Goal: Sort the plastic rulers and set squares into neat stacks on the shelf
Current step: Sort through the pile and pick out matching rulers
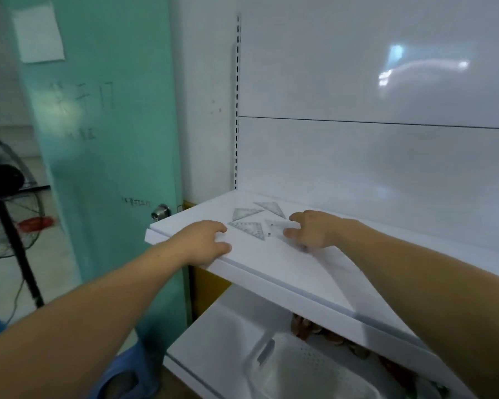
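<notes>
Set squares (247, 214), four of clear plastic, lie flat and slightly apart on the white shelf (271, 266) near its left end, two towards the back and two nearer the front. The left hand (205, 240) rests on the shelf's front edge, its grip loose and holding nothing. The right hand (314, 230) lies on the shelf with a wide grip, thumb and forefinger spread around the right end of the front right set square (280, 226). I cannot tell whether they touch it. A white basket (314, 370) sits below.

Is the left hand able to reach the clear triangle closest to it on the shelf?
Probably yes: the left hand rests on the shelf right beside that set square, with nothing between them.
</notes>
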